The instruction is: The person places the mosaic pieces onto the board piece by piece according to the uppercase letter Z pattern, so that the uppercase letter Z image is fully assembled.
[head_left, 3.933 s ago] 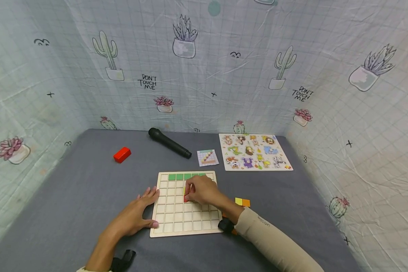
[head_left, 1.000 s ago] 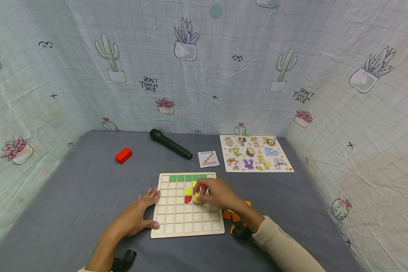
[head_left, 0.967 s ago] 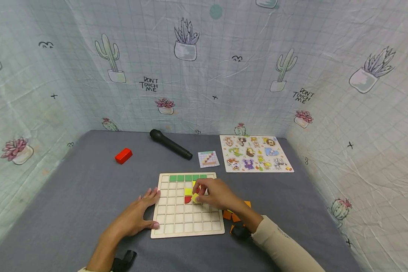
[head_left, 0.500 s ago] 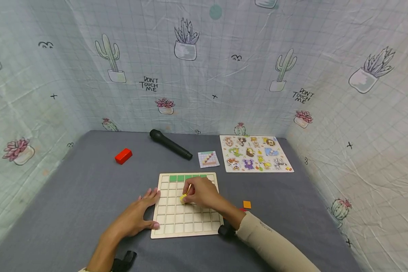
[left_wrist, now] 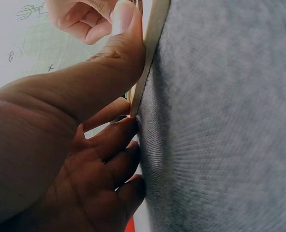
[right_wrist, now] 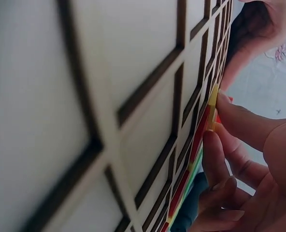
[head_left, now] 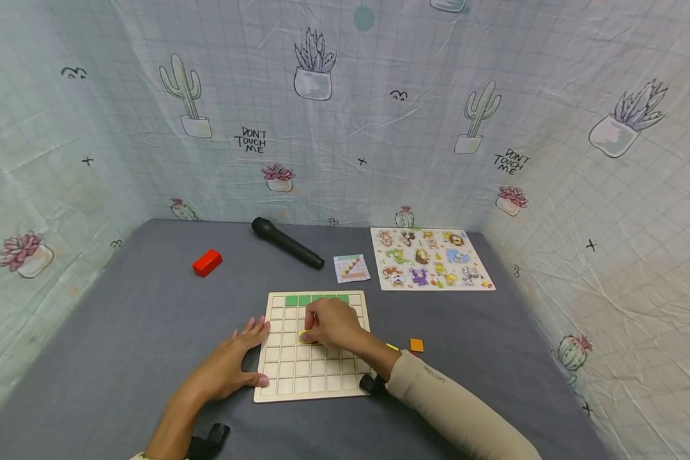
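Note:
My right hand (head_left: 335, 322) pinches a yellow square tile (right_wrist: 212, 104) between thumb and fingertips, close down on the wooden grid board (head_left: 294, 386). In the head view only a sliver of that tile shows beside the thumb. Along the board's top row lie several green tiles (head_left: 298, 300). Red tiles (right_wrist: 198, 134) sit in the grid just past the pinched tile in the right wrist view; in the head view my right hand hides them. My left hand (head_left: 227, 363) rests at the board's left side, fingers spread at the edge and thumb on the near corner.
An orange tile (head_left: 416, 345) lies right of the board, with others partly behind my right forearm. Farther back are a red block (head_left: 207, 262), a black microphone (head_left: 287, 243), a small pattern card (head_left: 351, 268) and an animal puzzle board (head_left: 433, 281). Patterned cloth encloses the table.
From one second ago, my right hand has moved left across the grid with the yellow tile, which now sits lower and flatter at the board. My left hand has stayed in place.

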Motion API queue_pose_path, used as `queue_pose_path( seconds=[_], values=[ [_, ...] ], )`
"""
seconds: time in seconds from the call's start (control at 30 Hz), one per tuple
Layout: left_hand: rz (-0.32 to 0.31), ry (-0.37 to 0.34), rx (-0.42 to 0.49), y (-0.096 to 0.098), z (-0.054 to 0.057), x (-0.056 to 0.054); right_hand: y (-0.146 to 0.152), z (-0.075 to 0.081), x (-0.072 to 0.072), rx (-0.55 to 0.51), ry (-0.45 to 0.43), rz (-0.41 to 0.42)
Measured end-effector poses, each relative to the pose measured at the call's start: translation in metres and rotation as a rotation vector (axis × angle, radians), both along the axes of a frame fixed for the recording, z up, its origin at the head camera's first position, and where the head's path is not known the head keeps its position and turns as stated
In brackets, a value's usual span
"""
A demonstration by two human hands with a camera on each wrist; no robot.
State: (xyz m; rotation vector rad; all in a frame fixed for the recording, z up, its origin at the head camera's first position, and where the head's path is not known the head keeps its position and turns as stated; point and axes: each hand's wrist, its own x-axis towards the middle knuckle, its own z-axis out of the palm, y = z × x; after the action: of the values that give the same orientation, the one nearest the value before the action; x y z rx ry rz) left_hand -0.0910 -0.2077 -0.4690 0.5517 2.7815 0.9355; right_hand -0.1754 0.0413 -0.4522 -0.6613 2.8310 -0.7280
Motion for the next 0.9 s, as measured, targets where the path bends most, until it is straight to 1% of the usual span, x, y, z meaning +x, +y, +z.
queue_pose_path(
  seconds=[0.2, 0.33, 0.53, 0.6, 0.63, 0.8, 0.83, 0.9],
  values=[
    [0.001, 0.007, -0.004, -0.001, 0.001, 0.000, -0.006, 0.000, -0.001, 0.030, 0.011, 0.032],
    [-0.006, 0.009, -0.009, -0.001, 0.001, 0.000, -0.005, 0.002, -0.001, 0.029, -0.016, 0.048],
    [0.000, -0.007, -0.005, 0.001, 0.002, 0.001, 0.010, 0.006, -0.002, -0.055, -0.108, 0.078],
    [0.001, -0.009, -0.002, 0.001, 0.002, 0.001, 0.017, 0.008, -0.003, -0.076, -0.125, 0.086],
    [-0.004, -0.001, -0.007, 0.001, 0.002, 0.001, 0.021, 0.010, -0.003, -0.092, -0.127, 0.092],
    [0.011, -0.017, -0.005, 0.001, 0.002, 0.002, 0.040, 0.015, -0.004, -0.153, -0.103, 0.121],
    [0.009, -0.012, -0.012, 0.002, 0.002, 0.002, 0.044, 0.016, -0.004, -0.169, -0.103, 0.127],
    [0.016, -0.022, -0.008, 0.001, 0.002, 0.002, 0.053, 0.018, -0.004, -0.186, -0.107, 0.139]
  ],
)
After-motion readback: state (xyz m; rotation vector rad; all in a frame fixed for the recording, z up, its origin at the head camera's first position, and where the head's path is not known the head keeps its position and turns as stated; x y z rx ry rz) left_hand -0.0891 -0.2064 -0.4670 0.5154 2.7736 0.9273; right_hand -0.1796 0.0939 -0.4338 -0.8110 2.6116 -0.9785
